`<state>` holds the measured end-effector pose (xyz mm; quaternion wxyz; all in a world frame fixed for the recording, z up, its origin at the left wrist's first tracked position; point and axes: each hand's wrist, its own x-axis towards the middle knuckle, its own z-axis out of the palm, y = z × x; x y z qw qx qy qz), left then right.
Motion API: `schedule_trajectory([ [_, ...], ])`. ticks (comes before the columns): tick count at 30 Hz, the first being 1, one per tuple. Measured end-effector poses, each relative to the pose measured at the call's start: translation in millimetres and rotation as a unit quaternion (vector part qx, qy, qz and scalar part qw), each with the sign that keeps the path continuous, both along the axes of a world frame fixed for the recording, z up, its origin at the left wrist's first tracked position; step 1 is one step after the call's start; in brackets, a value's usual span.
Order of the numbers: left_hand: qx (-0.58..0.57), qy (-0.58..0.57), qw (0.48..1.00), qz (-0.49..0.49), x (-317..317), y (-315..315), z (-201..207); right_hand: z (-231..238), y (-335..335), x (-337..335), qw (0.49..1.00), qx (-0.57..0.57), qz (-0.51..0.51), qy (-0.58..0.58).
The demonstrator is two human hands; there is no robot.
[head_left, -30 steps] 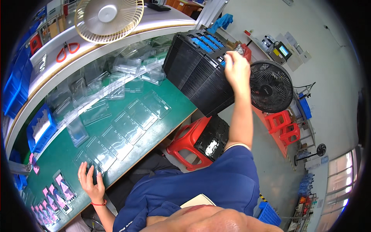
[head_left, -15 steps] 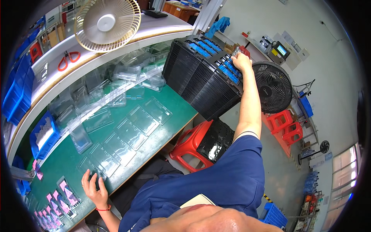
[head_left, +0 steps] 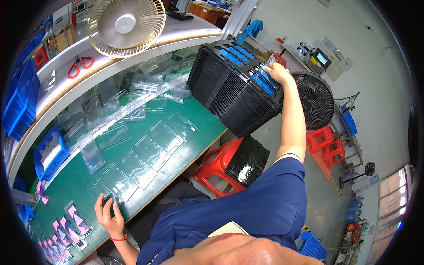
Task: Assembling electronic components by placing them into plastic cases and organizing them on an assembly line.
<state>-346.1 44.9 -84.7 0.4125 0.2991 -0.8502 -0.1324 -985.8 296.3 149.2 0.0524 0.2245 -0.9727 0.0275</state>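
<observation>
My right arm reaches far out to the tall stack of black trays (head_left: 232, 95) at the table's far right. There my right hand (head_left: 278, 74) is over the top tray, fingers bent down and together among blue parts (head_left: 263, 84). What they pinch, if anything, is hidden. My left hand (head_left: 109, 217) hangs at the table's front edge, fingers apart and holding nothing. Its fingertips are beside the nearest of several clear plastic trays (head_left: 138, 170), which lie in a slanting row on the green table (head_left: 194, 121).
Behind the row, clear plastic cases (head_left: 143, 84) lie heaped. Pink-marked pieces (head_left: 73, 223) stand at the lower left, near a blue bin (head_left: 51, 154). Red-handled cutters (head_left: 80, 67) and a fan (head_left: 126, 24) occupy the shelf. A red stool (head_left: 216, 170) holds a black tray (head_left: 247, 161).
My right hand has shifted slightly over the top tray, and my forearm has swung a little to the right. My left hand stays nearly where it was.
</observation>
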Motion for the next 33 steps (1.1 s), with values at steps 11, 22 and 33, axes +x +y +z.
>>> schedule_trajectory([
  [11, 0.02, 0.019, 1.0, 0.002, 2, 1, -4, 8, -10, 47, 0.995, 0.048, 0.003, 0.087],
  [22, 0.03, 0.041, 0.999, 0.009, 0, 4, -5, -2, -4, 55, 0.977, -0.137, 0.147, -0.076],
  [33, -0.052, 0.006, 0.997, 0.065, 6, 23, -13, 37, -75, -33, 0.988, -0.048, 0.086, 0.119],
])
